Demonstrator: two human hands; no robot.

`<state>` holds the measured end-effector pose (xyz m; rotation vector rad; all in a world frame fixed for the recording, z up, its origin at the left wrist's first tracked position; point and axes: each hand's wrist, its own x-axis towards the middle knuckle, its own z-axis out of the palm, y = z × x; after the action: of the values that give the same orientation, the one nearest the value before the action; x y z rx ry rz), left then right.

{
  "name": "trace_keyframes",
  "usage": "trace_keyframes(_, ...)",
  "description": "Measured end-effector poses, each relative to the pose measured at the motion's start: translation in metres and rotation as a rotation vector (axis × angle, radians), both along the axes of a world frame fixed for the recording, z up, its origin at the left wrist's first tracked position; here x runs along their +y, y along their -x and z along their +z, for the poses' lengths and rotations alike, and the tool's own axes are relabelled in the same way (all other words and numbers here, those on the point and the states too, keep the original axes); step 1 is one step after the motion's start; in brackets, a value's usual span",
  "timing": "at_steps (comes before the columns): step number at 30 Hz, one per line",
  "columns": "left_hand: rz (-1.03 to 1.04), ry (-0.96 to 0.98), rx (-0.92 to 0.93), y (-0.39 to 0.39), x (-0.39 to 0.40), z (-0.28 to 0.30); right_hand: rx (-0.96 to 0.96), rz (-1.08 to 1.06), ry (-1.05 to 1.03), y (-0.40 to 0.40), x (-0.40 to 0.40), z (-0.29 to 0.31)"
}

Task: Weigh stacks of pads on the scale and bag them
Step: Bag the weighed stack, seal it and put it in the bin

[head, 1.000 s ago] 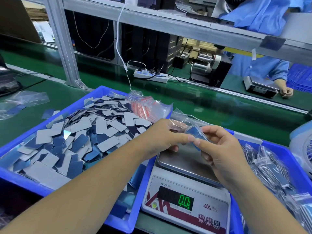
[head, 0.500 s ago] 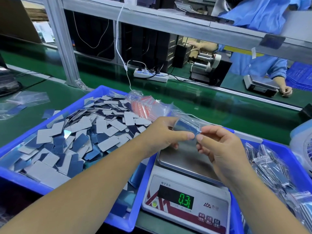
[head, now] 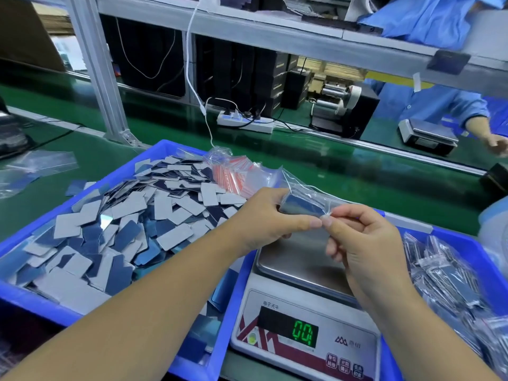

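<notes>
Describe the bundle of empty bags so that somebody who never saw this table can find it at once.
Start at the big blue tray full of loose grey and blue pads, left of the scale. Go to its far right corner, just beyond the left hand. The bundle of empty bags lies there on the pads; only it shows red strips through clear plastic.
</notes>
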<state>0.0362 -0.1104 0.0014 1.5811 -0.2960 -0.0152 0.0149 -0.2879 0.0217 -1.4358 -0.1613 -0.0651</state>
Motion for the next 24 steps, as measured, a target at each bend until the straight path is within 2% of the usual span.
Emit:
trace_keyframes(13, -0.01, 0.139, -0.008, 0.0018, -0.0079, -0.0022, -0.007, -0.002, -0.071, 0.0048, 0.0028, 0.004)
trace_keyframes(24, 0.073, 0.077, 0.012, 0.0045, -0.0039, 0.0017, 0.011, 0.071, -0.015, 0.0069, 0.0019, 0.0043)
